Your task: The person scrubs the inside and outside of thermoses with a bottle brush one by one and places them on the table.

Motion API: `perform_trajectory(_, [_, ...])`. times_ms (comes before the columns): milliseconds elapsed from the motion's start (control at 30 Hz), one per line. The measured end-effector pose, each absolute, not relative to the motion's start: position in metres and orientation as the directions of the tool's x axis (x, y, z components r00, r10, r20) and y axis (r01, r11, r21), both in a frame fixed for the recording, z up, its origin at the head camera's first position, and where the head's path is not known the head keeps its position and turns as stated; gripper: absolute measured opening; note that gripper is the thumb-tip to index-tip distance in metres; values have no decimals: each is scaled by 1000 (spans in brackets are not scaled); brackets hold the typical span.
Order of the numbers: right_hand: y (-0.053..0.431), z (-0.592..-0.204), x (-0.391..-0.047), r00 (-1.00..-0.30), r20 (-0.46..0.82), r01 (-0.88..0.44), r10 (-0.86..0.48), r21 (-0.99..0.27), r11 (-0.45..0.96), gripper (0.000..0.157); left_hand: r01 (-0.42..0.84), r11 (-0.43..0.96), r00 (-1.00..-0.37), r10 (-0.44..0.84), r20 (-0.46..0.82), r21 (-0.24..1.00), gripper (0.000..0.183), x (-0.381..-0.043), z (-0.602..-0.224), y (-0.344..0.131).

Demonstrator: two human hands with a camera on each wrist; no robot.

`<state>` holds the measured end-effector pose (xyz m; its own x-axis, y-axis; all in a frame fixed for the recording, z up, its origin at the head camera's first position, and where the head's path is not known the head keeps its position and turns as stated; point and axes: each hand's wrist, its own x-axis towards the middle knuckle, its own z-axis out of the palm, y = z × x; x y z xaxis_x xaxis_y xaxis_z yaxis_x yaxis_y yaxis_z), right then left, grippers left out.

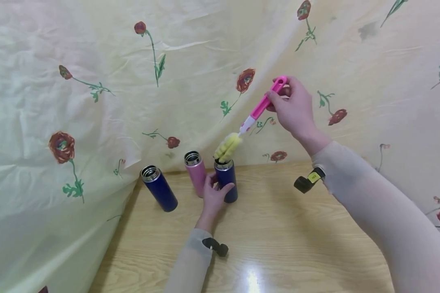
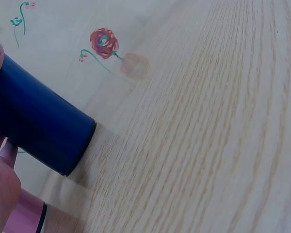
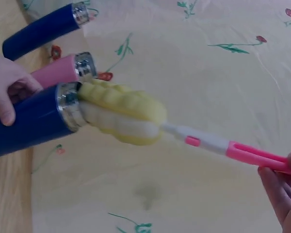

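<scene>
My right hand [image 1: 292,106] pinches the pink handle of a bottle brush [image 1: 262,105] held up at a slant. Its yellow and white sponge head [image 3: 123,114] sits at the open mouth of a dark blue bottle [image 1: 226,178], most of the sponge showing outside the steel rim. Around that bottle's side my left hand [image 1: 213,195] curls its thumb and fingers. The bottle stands upright on the table, as the left wrist view shows its base at the wood. Just left of it is a pink bottle [image 1: 196,175], uncapped, close behind the left fingers.
Another dark blue bottle [image 1: 160,190], also uncapped, stands farther left. The wooden table [image 1: 278,232] meets a cream floral cloth [image 1: 205,101] that hangs behind the bottles and along the left side. Each wrist wears a black camera strap [image 1: 309,179].
</scene>
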<state>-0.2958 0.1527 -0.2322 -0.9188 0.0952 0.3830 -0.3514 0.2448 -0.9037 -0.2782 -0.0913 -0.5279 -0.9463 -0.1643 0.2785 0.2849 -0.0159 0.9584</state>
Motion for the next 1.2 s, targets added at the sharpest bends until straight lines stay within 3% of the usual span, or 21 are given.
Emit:
perform_trajectory(233, [138, -214, -293, -906, 420, -353, 46, -813, 462, 36, 277, -10, -948, -163, 272, 961, 58, -278, -529, -92])
perform_trajectory(500, [114, -200, -285, -851, 511, -466, -119, -633, 619, 30, 265, -6, -952, -161, 260, 964, 59, -277, -530, -91])
perform_trajectory(700, [104, -204, -288, -849, 495, -495, -187, -619, 609, 29, 280, -32, -946, -179, 270, 960, 57, -278, -531, -90])
perform_trajectory(1200, [103, -215, -284, -875, 470, -456, -118, -715, 530, 22, 261, -45, -942, -232, 244, 964, 58, -277, -529, -89])
